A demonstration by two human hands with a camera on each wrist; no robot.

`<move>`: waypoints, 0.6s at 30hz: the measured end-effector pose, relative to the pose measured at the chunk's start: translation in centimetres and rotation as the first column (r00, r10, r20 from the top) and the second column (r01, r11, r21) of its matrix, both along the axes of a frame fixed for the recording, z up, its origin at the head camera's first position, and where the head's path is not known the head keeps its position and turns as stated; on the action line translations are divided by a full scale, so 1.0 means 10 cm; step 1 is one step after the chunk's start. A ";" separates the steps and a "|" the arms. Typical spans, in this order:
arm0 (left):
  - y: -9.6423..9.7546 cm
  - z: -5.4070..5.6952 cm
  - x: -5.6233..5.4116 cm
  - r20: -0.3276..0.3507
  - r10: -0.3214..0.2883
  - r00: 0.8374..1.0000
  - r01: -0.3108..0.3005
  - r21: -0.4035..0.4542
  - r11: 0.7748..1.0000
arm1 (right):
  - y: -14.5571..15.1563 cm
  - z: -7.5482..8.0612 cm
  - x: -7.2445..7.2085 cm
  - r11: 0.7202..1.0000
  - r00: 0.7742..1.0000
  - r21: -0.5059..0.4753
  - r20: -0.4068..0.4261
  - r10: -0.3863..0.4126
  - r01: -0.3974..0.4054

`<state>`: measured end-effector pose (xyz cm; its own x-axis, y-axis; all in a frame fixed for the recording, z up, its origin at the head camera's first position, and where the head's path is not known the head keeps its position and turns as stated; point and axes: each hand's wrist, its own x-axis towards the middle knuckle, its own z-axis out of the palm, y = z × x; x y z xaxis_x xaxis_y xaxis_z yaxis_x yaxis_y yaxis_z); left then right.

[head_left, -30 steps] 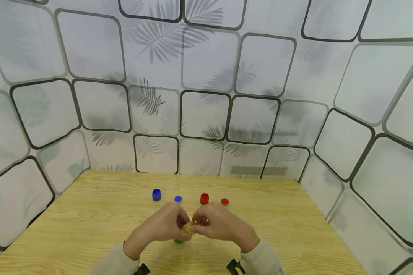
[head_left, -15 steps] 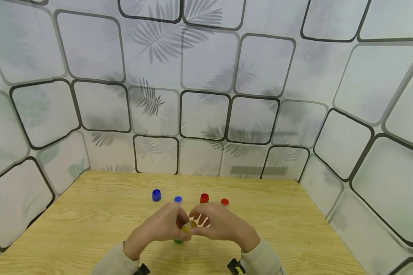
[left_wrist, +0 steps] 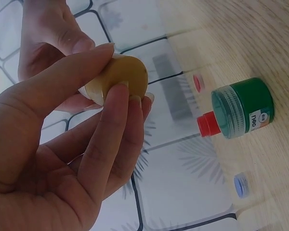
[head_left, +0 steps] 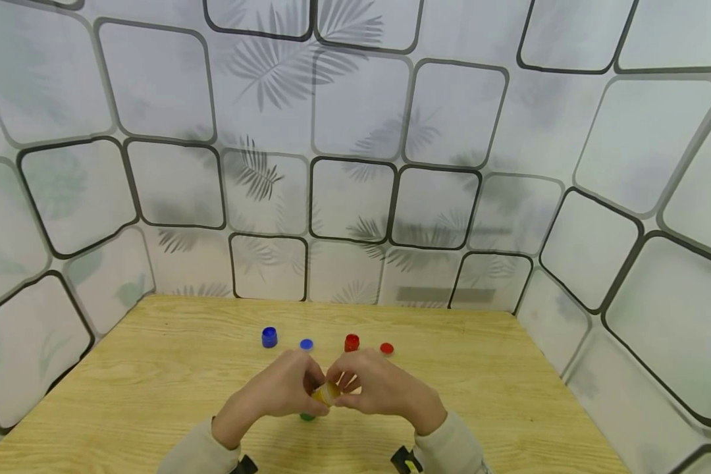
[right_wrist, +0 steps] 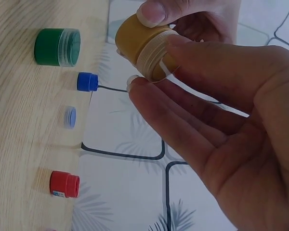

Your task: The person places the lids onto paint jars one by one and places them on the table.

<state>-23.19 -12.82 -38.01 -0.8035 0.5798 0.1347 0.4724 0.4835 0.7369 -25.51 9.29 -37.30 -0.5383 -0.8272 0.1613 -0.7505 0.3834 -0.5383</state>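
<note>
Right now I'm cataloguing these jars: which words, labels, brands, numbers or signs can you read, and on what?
Green jar: perhaps "neo", on its white label; the rest is too blurred to read.
Red jar: markings too small to read.
Gold jar: no readable text.
Blue jar: no readable text.

Looks like a boxed-in booth around a worktop. Closes in at the back and on both sides with pale walls (head_left: 349,270), printed with rounded squares (head_left: 353,199) in black and grey outline and feathery leaves (head_left: 257,172). Has a wood-grained tabletop (head_left: 154,368) spreading between them. Cannot be pinned down as home, office or workshop.
</note>
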 end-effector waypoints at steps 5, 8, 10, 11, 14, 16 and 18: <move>0.00 0.00 0.00 -0.010 -0.001 1.000 0.001 -0.001 1.000 | 0.00 -0.01 -0.01 1.000 1.000 0.014 -0.015 -0.001 0.001; 0.00 0.00 0.00 -0.016 -0.004 1.000 0.004 -0.001 1.000 | 0.01 -0.01 -0.01 1.000 0.999 0.014 -0.052 0.007 -0.006; 0.00 0.00 0.00 -0.018 -0.003 1.000 0.003 -0.005 1.000 | 0.00 -0.01 -0.01 1.000 0.997 0.008 -0.077 0.011 -0.011; 0.00 0.00 0.00 -0.020 -0.002 1.000 0.002 -0.007 1.000 | 0.00 -0.01 -0.01 1.000 0.996 0.005 -0.087 0.013 -0.013; 0.01 0.00 0.00 -0.024 0.001 1.000 -0.001 -0.011 1.000 | 0.00 -0.02 -0.01 1.000 0.994 -0.001 -0.109 0.011 -0.011; 0.01 0.00 0.00 -0.028 0.001 1.000 -0.002 -0.013 1.000 | 0.00 -0.03 -0.01 1.000 0.995 0.002 -0.102 0.003 -0.003; 0.01 0.01 0.00 -0.032 0.001 0.999 -0.001 -0.017 1.000 | 0.00 -0.03 -0.02 1.000 0.995 0.006 -0.097 -0.002 0.003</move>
